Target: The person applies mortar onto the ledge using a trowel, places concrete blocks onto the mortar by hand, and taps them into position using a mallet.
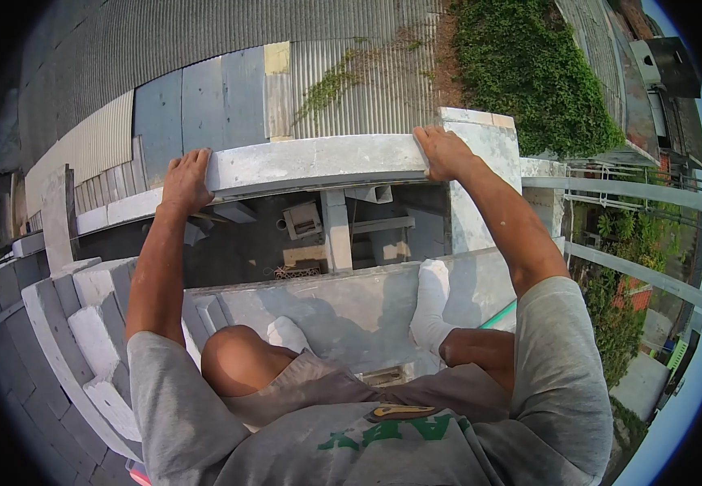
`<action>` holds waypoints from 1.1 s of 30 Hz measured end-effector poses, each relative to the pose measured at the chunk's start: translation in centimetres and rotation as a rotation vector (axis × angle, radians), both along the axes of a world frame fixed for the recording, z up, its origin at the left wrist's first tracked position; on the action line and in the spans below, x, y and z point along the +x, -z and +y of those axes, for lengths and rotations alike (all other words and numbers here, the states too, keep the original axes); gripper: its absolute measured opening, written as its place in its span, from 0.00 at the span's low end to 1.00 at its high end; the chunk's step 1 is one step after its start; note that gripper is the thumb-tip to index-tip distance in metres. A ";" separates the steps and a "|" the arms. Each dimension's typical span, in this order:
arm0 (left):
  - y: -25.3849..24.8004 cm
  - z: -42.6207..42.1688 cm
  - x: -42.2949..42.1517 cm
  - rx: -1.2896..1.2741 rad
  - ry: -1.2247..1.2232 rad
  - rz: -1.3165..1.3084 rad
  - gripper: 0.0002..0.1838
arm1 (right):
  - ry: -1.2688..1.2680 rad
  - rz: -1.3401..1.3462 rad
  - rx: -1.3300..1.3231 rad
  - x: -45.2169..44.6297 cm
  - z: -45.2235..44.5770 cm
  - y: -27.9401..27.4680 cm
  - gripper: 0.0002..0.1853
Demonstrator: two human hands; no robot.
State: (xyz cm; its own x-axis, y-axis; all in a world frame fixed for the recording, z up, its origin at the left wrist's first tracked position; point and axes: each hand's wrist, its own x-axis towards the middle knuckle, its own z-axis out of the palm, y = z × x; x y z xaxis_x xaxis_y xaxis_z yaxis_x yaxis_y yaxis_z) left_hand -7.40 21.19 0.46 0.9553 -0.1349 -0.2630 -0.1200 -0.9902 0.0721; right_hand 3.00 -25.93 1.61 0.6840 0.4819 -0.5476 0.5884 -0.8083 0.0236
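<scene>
A long pale block (314, 159) lies across the view on top of a narrow ledge (124, 209). My left hand (187, 180) grips the block's left end, its fingers bent over the top edge. At the other end my right hand (442, 152) is closed round the corner, beside a light masonry pillar (487, 166). Both arms are stretched forward. Below the block, my feet in white socks rest on a grey concrete slab (343, 312).
Several pale blocks (96, 344) are stacked at the left. Beyond the ledge is a drop to a lower floor with a wooden chair-like object (302, 220). Corrugated roofs (229, 40) and green creepers (529, 73) lie ahead. Concrete beams (642, 190) extend right.
</scene>
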 end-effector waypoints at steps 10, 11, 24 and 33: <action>0.3 -0.9 -0.2 0.029 0.007 0.029 0.39 | -0.004 -0.015 0.001 -0.5 -0.8 1.1 0.35; 0.2 -0.9 -0.2 0.033 0.007 0.037 0.39 | -0.020 -0.034 -0.001 -0.4 -0.9 1.3 0.36; 0.5 -0.3 -0.7 -0.072 -0.064 0.097 0.40 | -0.037 0.141 0.075 1.2 -2.1 0.8 0.42; 0.9 1.2 -1.8 -0.117 -0.420 -0.007 0.33 | 0.196 0.221 0.281 2.0 -7.1 1.7 0.36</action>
State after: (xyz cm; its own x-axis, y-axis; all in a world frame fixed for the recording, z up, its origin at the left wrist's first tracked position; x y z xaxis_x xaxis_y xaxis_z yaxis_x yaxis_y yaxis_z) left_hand -9.22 22.36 -0.39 0.9352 0.2377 -0.2625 0.2910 -0.9382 0.1873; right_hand 5.00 -32.98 -0.08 0.6580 0.5062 -0.5575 0.3889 -0.8624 -0.3241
